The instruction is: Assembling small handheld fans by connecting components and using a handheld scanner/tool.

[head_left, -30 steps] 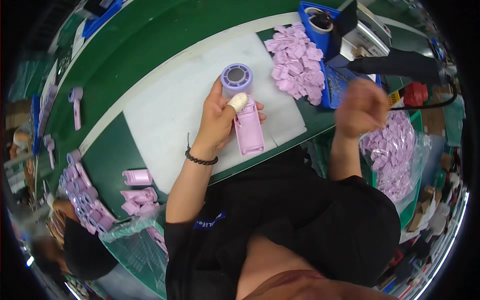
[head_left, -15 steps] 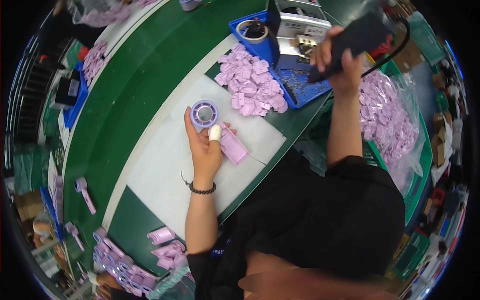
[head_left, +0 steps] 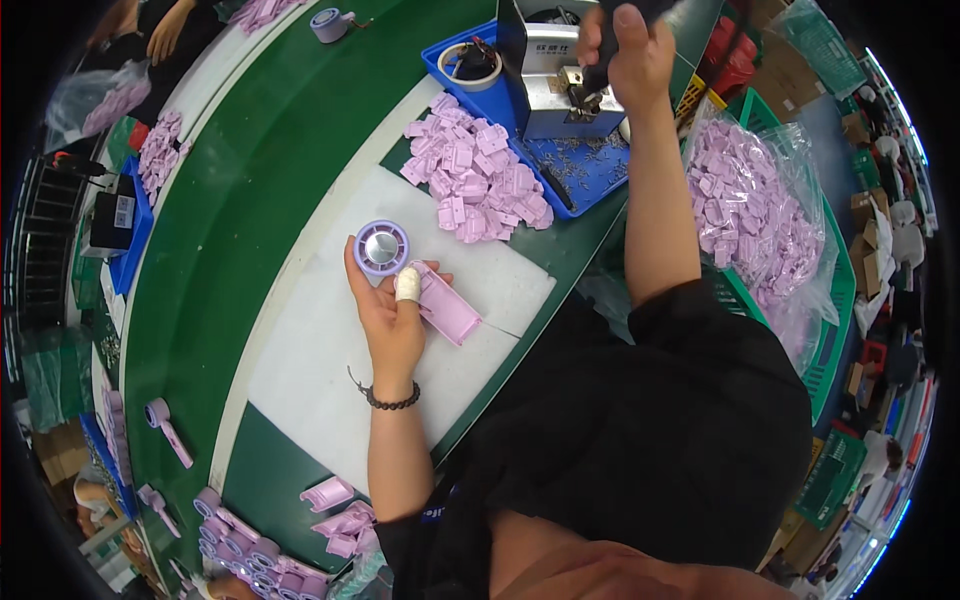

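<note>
since a moment ago the right hand (head_left: 625,50) has travelled further from the body and now sits over the grey metal box (head_left: 545,85) in the blue tray (head_left: 590,175), fingers wrapped tight around a dark tool (head_left: 600,75) whose tip points down at the box's front ledge. the left hand (head_left: 390,310) has hardly shifted; it rests on the white mat (head_left: 300,340) and grips a small lilac fan (head_left: 420,280), round head up near the fingertips, flat handle angled toward the mat's right edge, a taped finger (head_left: 408,285) pressed across the handle.

a heap of lilac plastic pieces (head_left: 475,180) lies just beyond the fan, half on the mat and half on the green table (head_left: 230,200). a clear bag of more lilac pieces (head_left: 750,200) sits in a green basket to the right. finished-looking fans (head_left: 240,545) are lined up at the near left corner, and another person's hands (head_left: 150,25) show at the far edge.

by the look of it, the step in hand is picking up a small fastener from the box with the tool while the fan is held ready. the next move would call for bringing the tool tip back to the fan's handle squarely, with the left hand keeping the fan flat and steady on the mat.
</note>
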`<state>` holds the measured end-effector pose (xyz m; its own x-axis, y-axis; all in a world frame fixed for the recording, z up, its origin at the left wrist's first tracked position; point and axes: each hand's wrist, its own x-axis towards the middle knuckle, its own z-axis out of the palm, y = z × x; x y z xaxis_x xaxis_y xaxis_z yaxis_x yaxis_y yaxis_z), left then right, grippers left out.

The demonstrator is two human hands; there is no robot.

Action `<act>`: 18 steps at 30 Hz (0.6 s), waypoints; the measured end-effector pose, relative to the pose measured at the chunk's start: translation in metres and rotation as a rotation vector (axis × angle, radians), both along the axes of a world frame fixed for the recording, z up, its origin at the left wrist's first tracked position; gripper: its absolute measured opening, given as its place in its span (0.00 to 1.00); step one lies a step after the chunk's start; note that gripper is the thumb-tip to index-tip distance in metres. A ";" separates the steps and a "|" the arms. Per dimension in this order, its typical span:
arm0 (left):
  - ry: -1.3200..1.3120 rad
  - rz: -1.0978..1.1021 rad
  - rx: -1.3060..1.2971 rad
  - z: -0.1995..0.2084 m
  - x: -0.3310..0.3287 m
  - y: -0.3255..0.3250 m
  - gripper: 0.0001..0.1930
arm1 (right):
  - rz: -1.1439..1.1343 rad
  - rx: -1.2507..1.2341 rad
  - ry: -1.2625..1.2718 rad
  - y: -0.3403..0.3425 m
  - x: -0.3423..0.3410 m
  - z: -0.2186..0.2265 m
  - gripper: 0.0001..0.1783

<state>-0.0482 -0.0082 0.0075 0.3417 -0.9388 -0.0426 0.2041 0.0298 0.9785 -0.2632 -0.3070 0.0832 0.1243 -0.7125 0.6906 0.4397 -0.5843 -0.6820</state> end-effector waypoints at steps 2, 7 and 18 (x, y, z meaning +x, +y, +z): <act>0.005 -0.028 -0.003 0.000 0.003 -0.003 0.39 | 0.440 0.093 0.041 -0.017 -0.009 0.005 0.20; 0.034 -0.028 0.009 -0.003 0.007 -0.001 0.38 | -0.497 0.141 0.160 0.012 0.018 0.016 0.15; 0.177 0.018 0.010 -0.011 0.010 -0.001 0.31 | 0.053 0.175 0.060 0.113 0.025 -0.002 0.33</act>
<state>-0.0380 -0.0088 -0.0036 0.3451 -0.9317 -0.1132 0.3728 0.0254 0.9276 -0.2385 -0.1944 0.0816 0.2022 -0.8125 0.5467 0.4218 -0.4316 -0.7974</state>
